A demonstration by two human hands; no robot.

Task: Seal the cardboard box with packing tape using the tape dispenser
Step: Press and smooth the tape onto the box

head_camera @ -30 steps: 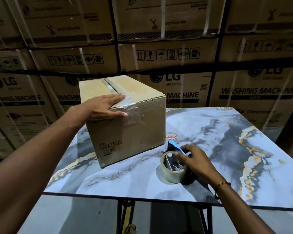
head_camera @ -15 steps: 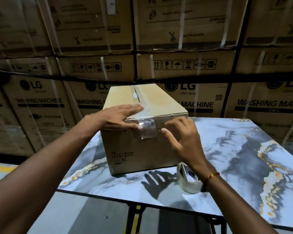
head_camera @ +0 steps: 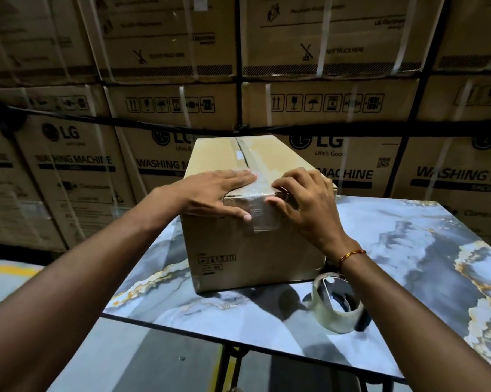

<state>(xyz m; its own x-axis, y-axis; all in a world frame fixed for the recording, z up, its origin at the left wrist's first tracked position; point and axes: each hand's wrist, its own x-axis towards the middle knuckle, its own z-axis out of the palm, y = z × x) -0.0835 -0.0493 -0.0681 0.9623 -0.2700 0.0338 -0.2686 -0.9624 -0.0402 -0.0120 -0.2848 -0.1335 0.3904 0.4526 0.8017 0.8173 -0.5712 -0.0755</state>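
Observation:
A brown cardboard box (head_camera: 250,250) stands on the marble-patterned table (head_camera: 425,250), its top flaps closed. A strip of clear tape (head_camera: 262,190) runs along the top seam and folds down over the near face. My left hand (head_camera: 216,193) lies flat on the box's near top edge, left of the tape, thumb on the front face. My right hand (head_camera: 303,199) presses on the same edge right of the tape, fingers curled, thumb on the tape's hanging end. The tape dispenser (head_camera: 339,305) with its clear roll lies on the table by my right wrist, untouched.
A wall of large strapped washing-machine cartons (head_camera: 351,108) rises right behind the table. The table's near edge (head_camera: 238,333) lies just below the box, with grey floor and a yellow line (head_camera: 9,268) to the left.
My right hand left the tape dispenser on the table and came up to the box's front edge. It now presses beside the tape. My left hand stayed on the box top.

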